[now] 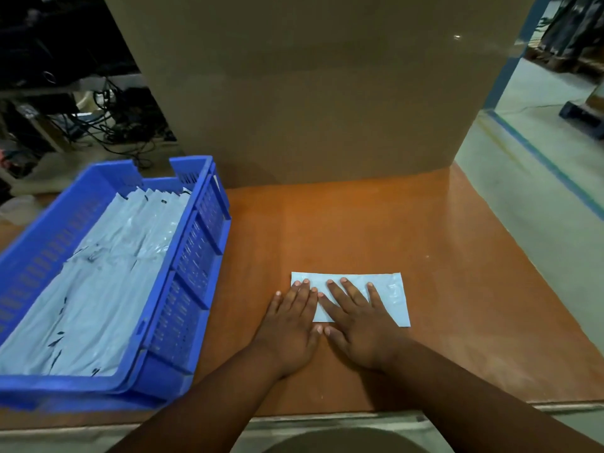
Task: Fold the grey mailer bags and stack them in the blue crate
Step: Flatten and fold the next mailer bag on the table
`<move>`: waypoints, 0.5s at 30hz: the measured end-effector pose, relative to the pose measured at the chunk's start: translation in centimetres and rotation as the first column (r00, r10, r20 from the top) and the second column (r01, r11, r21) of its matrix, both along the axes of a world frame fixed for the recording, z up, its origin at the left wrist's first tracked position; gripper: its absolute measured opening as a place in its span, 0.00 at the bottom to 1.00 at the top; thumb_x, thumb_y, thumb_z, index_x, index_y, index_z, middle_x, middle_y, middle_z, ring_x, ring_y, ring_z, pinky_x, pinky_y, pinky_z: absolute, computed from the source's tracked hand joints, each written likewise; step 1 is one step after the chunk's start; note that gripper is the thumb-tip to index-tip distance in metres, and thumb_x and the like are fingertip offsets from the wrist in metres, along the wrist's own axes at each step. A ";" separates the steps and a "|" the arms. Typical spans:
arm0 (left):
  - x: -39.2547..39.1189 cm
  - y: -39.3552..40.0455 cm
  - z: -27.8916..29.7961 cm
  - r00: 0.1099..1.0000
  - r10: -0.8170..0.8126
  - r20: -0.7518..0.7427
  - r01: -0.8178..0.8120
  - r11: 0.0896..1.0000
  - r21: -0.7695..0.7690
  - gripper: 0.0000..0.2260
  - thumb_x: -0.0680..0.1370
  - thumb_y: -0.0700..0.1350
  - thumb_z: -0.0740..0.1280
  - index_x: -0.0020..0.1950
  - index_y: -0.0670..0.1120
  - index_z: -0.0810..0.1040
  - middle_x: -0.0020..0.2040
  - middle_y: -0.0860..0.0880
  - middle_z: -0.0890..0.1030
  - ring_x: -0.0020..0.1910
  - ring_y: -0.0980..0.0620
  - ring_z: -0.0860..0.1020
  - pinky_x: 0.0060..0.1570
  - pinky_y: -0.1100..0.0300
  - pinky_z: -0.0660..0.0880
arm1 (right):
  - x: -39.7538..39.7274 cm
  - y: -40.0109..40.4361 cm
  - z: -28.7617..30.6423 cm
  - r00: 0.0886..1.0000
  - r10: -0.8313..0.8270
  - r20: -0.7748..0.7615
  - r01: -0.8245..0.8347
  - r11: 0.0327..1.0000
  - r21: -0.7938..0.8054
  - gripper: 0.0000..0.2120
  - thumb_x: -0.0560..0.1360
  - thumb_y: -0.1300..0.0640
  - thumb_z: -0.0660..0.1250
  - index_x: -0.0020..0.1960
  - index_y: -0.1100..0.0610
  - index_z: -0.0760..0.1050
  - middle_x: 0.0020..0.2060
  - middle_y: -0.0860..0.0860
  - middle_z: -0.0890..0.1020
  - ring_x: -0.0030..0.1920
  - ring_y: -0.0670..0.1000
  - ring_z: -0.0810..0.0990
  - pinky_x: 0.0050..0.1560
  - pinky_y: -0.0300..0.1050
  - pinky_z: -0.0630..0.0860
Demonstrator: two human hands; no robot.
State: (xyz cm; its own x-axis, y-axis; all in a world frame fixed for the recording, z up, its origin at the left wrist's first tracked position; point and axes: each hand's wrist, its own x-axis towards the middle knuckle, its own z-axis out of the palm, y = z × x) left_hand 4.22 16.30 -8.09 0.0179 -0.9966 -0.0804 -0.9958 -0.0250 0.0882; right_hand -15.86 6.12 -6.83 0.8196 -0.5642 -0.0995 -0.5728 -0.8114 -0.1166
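Observation:
A folded grey mailer bag [392, 295] lies flat on the brown table, a small rectangle in front of me. My left hand [291, 325] presses its left end with straight fingers. Beside it, thumbs touching, my right hand [358, 322] lies flat across the bag's middle, fingers spread. The blue crate [192, 256] stands at the left of the table. Inside it lie several grey mailer bags [108, 279], overlapping along its length.
A large cardboard box [310, 93] stands upright at the back of the brown table [457, 256]. The table's near edge runs just below my forearms. Cables and dark equipment lie on the floor at far left; open floor with a blue line is at right.

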 end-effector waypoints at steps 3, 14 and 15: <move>0.2 -0.2 -0.1 1.000 -0.004 0.000 0.004 1.000 -0.005 0.33 0.85 0.62 0.50 0.87 0.49 0.50 0.87 0.48 0.47 0.86 0.48 0.45 0.83 0.40 0.48 | 0.1 -0.1 -0.1 1.000 -0.002 0.001 0.002 1.000 0.010 0.36 0.82 0.29 0.34 0.86 0.42 0.47 0.86 0.47 0.46 0.86 0.55 0.43 0.81 0.71 0.43; 0.0 0.4 1.5 0.998 0.063 0.009 -0.064 0.997 0.042 0.33 0.84 0.64 0.43 0.85 0.58 0.34 0.85 0.53 0.33 0.85 0.50 0.34 0.82 0.37 0.39 | -4.1 -0.7 0.0 0.975 -0.220 -0.010 0.220 0.975 -0.024 0.35 0.83 0.27 0.40 0.85 0.38 0.40 0.85 0.50 0.36 0.85 0.56 0.37 0.81 0.68 0.37; -0.2 0.1 1.9 0.999 0.050 0.003 -0.050 0.998 0.035 0.32 0.84 0.64 0.43 0.85 0.58 0.35 0.85 0.53 0.33 0.84 0.51 0.34 0.82 0.37 0.40 | -5.6 -1.0 0.1 0.969 -0.244 -0.037 0.243 0.970 -0.024 0.35 0.82 0.28 0.38 0.85 0.39 0.38 0.84 0.51 0.35 0.84 0.56 0.34 0.81 0.67 0.36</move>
State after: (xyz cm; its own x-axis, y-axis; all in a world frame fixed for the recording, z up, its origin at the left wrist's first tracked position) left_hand 4.05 16.37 -6.16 0.0675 -0.9910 -0.1152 -0.9934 -0.0774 0.0841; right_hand -21.43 5.11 -6.71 0.6526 -0.7486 -0.1166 -0.7574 -0.6485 -0.0756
